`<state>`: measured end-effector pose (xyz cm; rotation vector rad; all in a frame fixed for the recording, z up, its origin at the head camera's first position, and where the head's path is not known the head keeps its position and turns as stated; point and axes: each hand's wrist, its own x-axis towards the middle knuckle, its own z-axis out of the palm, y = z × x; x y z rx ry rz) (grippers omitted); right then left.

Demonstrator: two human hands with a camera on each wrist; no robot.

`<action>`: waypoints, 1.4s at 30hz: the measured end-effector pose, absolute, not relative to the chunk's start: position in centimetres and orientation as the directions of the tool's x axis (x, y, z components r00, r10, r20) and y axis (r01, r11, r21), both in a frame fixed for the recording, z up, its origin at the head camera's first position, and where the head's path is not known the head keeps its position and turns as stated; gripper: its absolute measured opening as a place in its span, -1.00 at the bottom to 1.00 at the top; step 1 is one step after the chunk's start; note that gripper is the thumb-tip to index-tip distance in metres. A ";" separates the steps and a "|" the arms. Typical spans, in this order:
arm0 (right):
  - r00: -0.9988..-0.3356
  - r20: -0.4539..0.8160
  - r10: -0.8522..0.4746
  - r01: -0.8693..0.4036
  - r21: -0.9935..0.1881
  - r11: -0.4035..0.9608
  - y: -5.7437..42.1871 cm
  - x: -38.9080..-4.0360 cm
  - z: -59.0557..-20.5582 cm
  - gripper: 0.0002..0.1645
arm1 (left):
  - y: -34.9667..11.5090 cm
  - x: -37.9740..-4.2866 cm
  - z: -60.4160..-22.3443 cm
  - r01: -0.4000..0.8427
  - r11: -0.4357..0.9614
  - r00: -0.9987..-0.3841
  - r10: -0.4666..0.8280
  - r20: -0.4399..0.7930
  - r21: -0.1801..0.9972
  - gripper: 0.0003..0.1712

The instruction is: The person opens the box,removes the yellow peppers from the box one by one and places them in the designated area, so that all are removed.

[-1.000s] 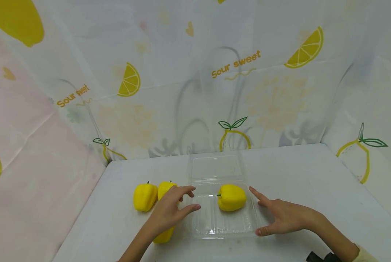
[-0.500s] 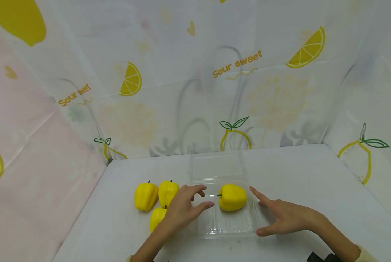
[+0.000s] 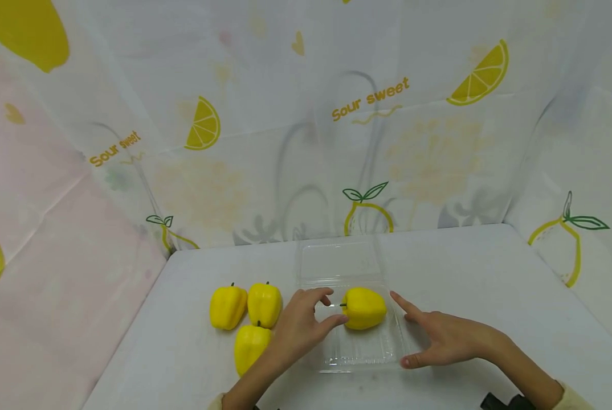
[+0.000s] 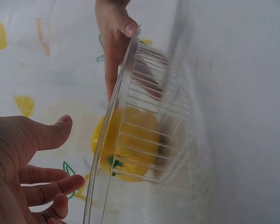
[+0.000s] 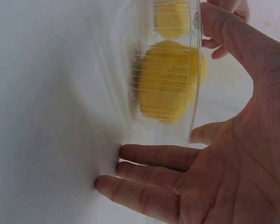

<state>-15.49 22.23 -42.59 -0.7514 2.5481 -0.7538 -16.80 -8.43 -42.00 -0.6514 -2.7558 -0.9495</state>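
A clear plastic clamshell box lies unfolded, its lid laid back behind the tray. Inside the tray's right half, a yellow bell pepper rests on its side, stem pointing left. My left hand hovers over the tray's left half with loosely bent fingers, thumb tip close to the pepper. In the left wrist view that hand has nothing in it and stands apart from the pepper. Beside the box, my right hand is spread with thumb and fingertips against the right rim.
Left of the box stand three more yellow bell peppers: one at far left, another beside it and a nearer one partly behind my left forearm. A lemon-print cloth rises behind the white table.
My left hand has moved right, from near the loose peppers to over the tray, uncovering those peppers. My right hand, the box and the pepper inside have stayed put.
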 end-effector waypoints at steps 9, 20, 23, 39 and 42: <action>-0.782 -0.189 -0.595 -0.395 -0.588 0.706 22.3 -15.5 -42.8 0.39 | -7.2 -16.8 -42.3 0.435 0.698 -0.900 0.332 0.282 0.568 -0.43; -0.780 -0.206 -0.590 -0.379 -0.595 0.709 22.3 -15.6 -42.8 0.39 | -6.4 -17.2 -42.3 0.393 0.732 -0.920 0.324 0.222 0.557 -0.37; -0.775 -0.207 -0.597 -0.378 -0.605 0.701 22.3 -15.6 -42.8 0.39 | -6.1 -17.4 -42.2 0.374 0.741 -0.926 0.330 0.183 0.557 -0.35; -0.768 -0.182 -0.615 -0.399 -0.615 0.680 22.3 -15.5 -42.7 0.36 | -5.0 -18.0 -42.1 0.341 0.763 -0.933 0.347 0.097 0.549 -0.33; -0.770 -0.180 -0.612 -0.399 -0.612 0.682 22.3 -15.5 -42.6 0.36 | -4.7 -18.1 -42.3 0.343 0.766 -0.933 0.345 0.103 0.544 -0.32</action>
